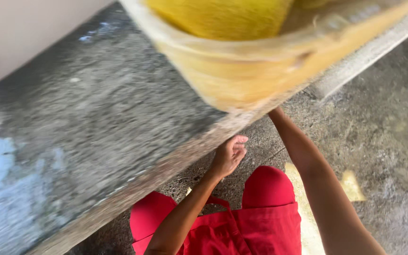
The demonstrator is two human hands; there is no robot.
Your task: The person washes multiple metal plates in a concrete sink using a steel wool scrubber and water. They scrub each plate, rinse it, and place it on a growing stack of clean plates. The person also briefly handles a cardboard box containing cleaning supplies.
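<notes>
Blurred pale-yellow plastic tub [242,71] holding yellow material, overhanging grey concrete slab [86,127] edge, left hand [228,156] loosely curled, empty, below edge, right hand hidden beneath tub, grip cannot tell, bare floor [383,141] alongside.

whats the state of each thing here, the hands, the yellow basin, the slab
left hand: empty, fingers loosely curled, at the slab's edge
right hand: hidden behind the basin, forearm reaching up under it
yellow basin: sits on the slab, overhanging its edge, blurred, holding a yellow mass
yellow mass: piled inside the basin
concrete slab: rough, grey, pale patch at left
</notes>
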